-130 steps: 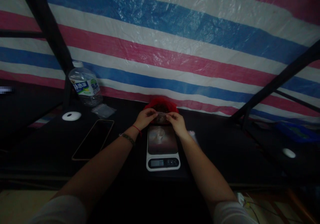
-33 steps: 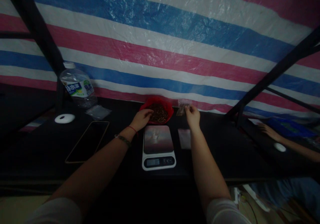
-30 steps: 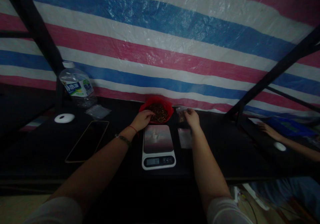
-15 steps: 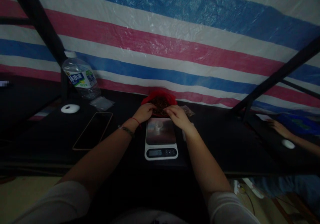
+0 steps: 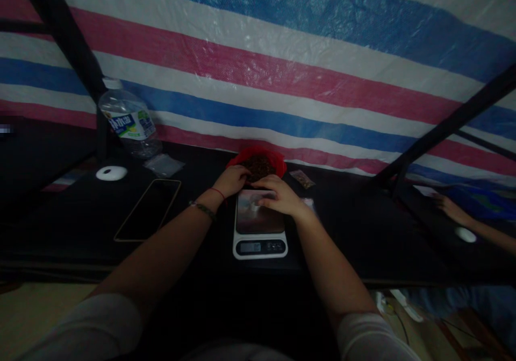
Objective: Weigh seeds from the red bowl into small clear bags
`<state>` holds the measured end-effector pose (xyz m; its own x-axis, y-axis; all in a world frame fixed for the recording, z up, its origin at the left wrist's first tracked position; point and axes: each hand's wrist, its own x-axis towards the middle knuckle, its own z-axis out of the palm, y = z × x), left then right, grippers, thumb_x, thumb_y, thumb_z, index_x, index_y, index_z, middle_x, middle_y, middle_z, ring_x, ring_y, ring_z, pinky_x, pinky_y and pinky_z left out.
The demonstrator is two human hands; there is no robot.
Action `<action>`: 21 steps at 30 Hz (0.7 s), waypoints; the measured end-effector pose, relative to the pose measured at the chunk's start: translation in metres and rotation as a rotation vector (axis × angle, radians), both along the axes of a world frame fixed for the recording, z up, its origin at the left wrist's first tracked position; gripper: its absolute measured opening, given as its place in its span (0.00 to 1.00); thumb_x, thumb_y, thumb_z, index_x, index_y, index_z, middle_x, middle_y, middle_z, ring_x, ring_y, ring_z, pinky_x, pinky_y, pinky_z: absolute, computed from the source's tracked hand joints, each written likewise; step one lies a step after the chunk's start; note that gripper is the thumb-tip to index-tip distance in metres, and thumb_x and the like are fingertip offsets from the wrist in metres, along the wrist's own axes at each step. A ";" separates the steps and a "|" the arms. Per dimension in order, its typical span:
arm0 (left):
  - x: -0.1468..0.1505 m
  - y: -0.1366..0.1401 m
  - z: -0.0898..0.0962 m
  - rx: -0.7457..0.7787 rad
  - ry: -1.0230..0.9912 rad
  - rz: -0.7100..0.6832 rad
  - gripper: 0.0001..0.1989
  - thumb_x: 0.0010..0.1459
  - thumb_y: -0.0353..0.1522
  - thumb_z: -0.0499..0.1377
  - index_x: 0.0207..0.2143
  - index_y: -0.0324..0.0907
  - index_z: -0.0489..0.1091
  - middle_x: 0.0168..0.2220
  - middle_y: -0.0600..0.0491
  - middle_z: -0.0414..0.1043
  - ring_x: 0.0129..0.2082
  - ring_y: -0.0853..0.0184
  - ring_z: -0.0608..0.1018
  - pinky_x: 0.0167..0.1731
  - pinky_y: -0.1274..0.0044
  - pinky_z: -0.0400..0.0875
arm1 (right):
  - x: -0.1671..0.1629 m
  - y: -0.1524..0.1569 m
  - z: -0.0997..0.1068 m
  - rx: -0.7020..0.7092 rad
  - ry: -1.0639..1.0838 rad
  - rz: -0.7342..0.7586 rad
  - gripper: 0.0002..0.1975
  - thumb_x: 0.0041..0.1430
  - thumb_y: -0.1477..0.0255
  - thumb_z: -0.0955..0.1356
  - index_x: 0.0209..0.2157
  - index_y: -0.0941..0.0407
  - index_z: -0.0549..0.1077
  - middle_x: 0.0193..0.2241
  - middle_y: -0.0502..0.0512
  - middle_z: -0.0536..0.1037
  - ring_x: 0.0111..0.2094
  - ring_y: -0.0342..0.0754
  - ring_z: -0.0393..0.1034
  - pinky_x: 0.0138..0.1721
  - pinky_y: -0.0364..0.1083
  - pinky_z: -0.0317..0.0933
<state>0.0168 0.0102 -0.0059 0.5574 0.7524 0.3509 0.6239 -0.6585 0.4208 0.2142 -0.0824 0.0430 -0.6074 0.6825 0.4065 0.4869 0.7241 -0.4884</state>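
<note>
A white kitchen scale (image 5: 260, 249) with a shiny metal plate lies in front of me, its display lit. On the plate is a small, pale, shiny spot or object (image 5: 255, 204) that I cannot identify. Just behind the scale, a red bag (image 5: 278, 159) stands open, full of small brown dried pieces (image 5: 258, 166). My left hand (image 5: 231, 181) rests at the bag's near left rim, fingers curled in; what they hold is hidden. My right hand (image 5: 280, 194) reaches over the plate, thumb low near the shiny spot and fingers stretched toward the bag, apart from the thumb.
A small clear packet of brown bits (image 5: 301, 179) lies right of the bag. On the left are a phone (image 5: 149, 210), a white mouse-like object (image 5: 112, 173), a clear plastic bag (image 5: 164, 165) and a large bottle (image 5: 131, 121). Another person's hand (image 5: 453, 210) is at far right.
My right hand has drawn back from the bag toward me over the scale plate, its thumb parting from the fingers. The packet at right is now uncovered. My left hand has barely moved.
</note>
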 end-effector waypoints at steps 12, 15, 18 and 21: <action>0.004 0.000 0.003 0.057 0.060 0.077 0.14 0.54 0.37 0.59 0.41 0.39 0.75 0.42 0.45 0.74 0.44 0.60 0.75 0.49 0.71 0.68 | 0.007 0.031 -0.015 0.026 0.145 -0.388 0.15 0.60 0.75 0.63 0.46 0.55 0.74 0.44 0.57 0.77 0.46 0.47 0.69 0.51 0.48 0.61; 0.005 0.004 0.004 0.043 0.078 0.052 0.12 0.55 0.34 0.57 0.40 0.40 0.75 0.42 0.46 0.75 0.44 0.61 0.75 0.49 0.72 0.67 | 0.003 0.048 -0.012 -0.008 -0.098 -0.383 0.16 0.57 0.77 0.65 0.48 0.57 0.73 0.46 0.58 0.75 0.48 0.47 0.67 0.53 0.47 0.58; 0.006 0.006 0.007 0.025 0.071 0.067 0.11 0.56 0.32 0.56 0.39 0.42 0.75 0.42 0.48 0.75 0.43 0.63 0.75 0.49 0.73 0.67 | -0.002 0.062 -0.008 -0.064 -0.347 -0.425 0.18 0.55 0.74 0.67 0.49 0.57 0.72 0.48 0.61 0.73 0.50 0.51 0.66 0.53 0.48 0.58; 0.006 0.005 0.010 0.033 0.084 0.126 0.11 0.55 0.33 0.57 0.39 0.40 0.76 0.41 0.46 0.75 0.43 0.62 0.75 0.49 0.72 0.67 | -0.004 0.072 -0.005 -0.148 -0.523 -0.484 0.22 0.53 0.67 0.70 0.50 0.58 0.72 0.47 0.64 0.73 0.49 0.55 0.67 0.49 0.48 0.60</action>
